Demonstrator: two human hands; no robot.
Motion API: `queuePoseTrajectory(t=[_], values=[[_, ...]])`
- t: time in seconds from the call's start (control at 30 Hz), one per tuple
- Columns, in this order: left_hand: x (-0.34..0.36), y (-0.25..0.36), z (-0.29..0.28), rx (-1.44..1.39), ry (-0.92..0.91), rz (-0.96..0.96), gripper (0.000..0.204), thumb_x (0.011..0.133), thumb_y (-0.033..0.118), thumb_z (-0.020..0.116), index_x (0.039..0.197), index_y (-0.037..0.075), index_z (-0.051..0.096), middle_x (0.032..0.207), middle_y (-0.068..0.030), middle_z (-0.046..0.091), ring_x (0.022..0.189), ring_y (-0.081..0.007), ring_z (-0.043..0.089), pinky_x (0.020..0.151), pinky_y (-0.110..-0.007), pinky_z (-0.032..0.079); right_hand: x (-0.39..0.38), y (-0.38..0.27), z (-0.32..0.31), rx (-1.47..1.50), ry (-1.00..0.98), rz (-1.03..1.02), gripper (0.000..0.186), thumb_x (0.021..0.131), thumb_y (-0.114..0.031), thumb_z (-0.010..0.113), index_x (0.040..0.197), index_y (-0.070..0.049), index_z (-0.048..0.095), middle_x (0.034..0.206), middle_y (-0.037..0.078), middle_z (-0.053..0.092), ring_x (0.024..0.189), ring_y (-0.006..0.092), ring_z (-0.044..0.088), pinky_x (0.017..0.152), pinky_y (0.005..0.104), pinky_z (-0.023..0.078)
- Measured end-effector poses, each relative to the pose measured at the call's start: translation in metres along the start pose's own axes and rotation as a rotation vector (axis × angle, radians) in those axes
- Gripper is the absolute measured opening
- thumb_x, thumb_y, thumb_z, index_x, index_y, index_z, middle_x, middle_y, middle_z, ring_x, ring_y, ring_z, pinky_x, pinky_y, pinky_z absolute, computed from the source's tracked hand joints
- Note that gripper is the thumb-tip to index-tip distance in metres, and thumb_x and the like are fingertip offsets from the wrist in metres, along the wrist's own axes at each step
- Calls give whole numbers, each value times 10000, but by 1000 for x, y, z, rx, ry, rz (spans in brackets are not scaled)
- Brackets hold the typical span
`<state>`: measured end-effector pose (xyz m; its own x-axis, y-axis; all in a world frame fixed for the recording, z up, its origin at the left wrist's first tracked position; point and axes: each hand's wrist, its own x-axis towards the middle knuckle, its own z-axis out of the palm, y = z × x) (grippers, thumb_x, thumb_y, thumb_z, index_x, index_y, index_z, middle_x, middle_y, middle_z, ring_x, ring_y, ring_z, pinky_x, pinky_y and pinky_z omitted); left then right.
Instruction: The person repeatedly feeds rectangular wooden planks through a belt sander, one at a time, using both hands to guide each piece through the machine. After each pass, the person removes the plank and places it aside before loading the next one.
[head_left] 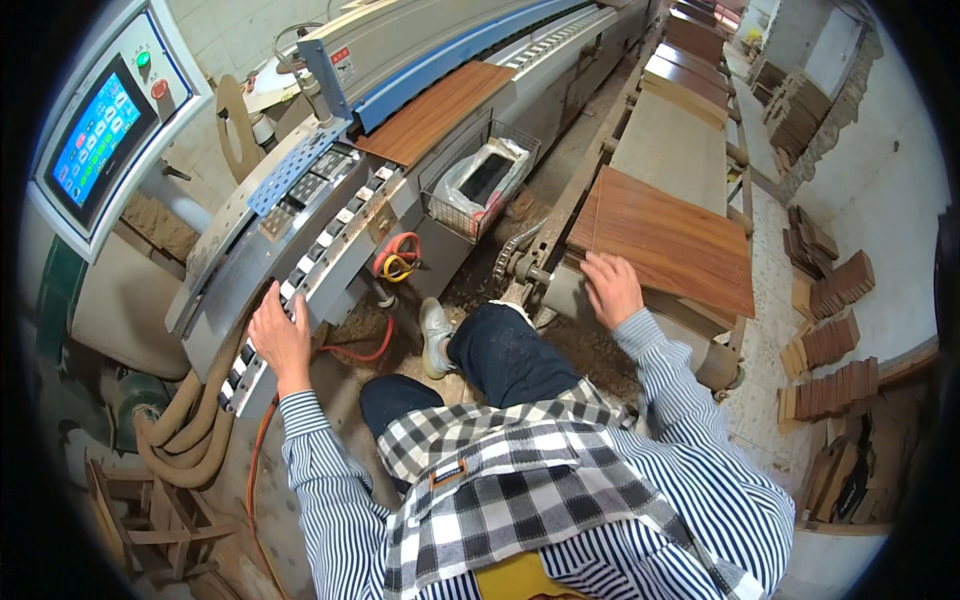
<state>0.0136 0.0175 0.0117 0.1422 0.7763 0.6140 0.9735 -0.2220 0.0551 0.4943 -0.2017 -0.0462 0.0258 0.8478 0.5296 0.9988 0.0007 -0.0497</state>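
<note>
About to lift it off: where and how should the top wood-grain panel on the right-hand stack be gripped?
Grip the wood-grain panel by its near-left corner edge, where the right hand already rests flat. It lies flat on the stack, so only the thin edges offer purchase; that corner looks to overhang toward the person, probably easiest from the near side.

Your left hand [280, 338] lies over the segmented grey-and-white feed track [300, 275] of the edge-banding machine, so you cannot see the pads beneath your palm, nor whether your fingers grip the rail or only rest on it. Your right hand [611, 288] covers the near corner of the reddish-brown wood-grain panel [668, 243]; that corner is hidden. The icons on the blue touch screen [97, 135] are too small to make out. The contents of the wire basket [478, 182] are wrapped in plastic and cannot be told. Your own torso is cut off by the lower edge.
</note>
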Motion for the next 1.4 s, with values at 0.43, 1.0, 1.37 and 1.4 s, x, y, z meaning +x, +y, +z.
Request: queuePoseTrajectory(t=[0.43,1.0,1.37,1.4], values=[[1,1,0,-58,14,-17,439,894,348,648,1251,101,581,1163,-78,643,1079,-253,575,978,-418,392,-73,51,13,1656,564,1419,307,905,-395,681,816,-109,611,726,18,690,579,86,619,498,231,500],[-4,-4,-1,-165,47,4,493,861,342,671,1260,71,569,1242,-109,615,1119,-281,563,1006,-429,375,-136,30,-32,1761,572,1311,177,886,-271,701,975,-131,640,806,-30,673,566,100,541,563,294,475],[-66,39,-93,-663,-115,109,692,849,399,684,1417,89,440,1497,-134,411,1401,-331,351,1159,-519,216,4,-66,5,2151,21,917,241,899,-100,641,1134,-61,605,985,42,665,790,145,613,592,258,489],[-74,40,-104,-649,-133,136,723,836,400,702,1432,98,426,1503,-135,401,1409,-337,338,1159,-520,221,30,-89,3,2154,-68,864,221,902,-99,640,1116,-53,613,972,38,662,791,142,612,596,258,491]])
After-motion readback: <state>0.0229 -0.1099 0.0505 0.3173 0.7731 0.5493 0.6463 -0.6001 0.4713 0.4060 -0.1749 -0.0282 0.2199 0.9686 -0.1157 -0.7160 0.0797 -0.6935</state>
